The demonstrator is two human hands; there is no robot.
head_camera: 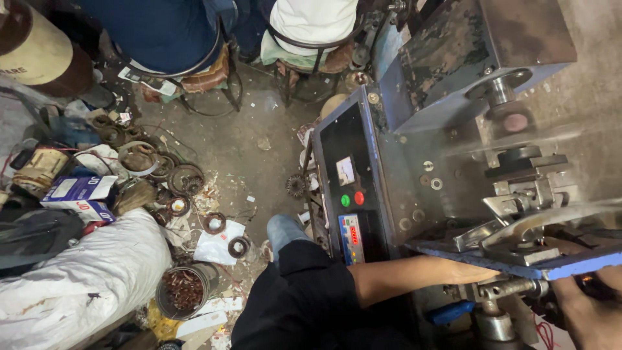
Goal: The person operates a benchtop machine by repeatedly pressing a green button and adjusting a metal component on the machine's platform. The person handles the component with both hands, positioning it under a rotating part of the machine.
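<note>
My left hand (pixel 476 272) reached in under the front edge of the blue plate (pixel 583 262) of the machine, and that edge hid the fingers, so I could not tell whether they were spread or closed, or on what. Only the wrist and bare forearm showed, running out of my black sleeve (pixel 304 291). My right hand (pixel 586 311) sat at the bottom right corner of the view, just beside a steel shaft (pixel 512 287) that stuck out below the plate; it touched or nearly touched the shaft's end, and its fingers were curled, though I could not make out what they closed on. A blue handle (pixel 450 312) hung below the shaft, near my left forearm.

On the plate sat metal clamps and a blurred, spinning part (pixel 551 220), with a round spindle (pixel 502 87) on the grey housing above. At the machine's left side stood a black control panel (pixel 346 188) with a green button (pixel 345 200), a red button (pixel 359 198) and a lit red display (pixel 353 234).

Further left, on the dirty floor (pixel 246 142), lay copper coils and rings (pixel 184 178), a can of copper scrap (pixel 183 291), a white sack (pixel 84 279) and a blue and white box (pixel 81 194). Two other people sat on stools (pixel 207 74) at the top edge.
</note>
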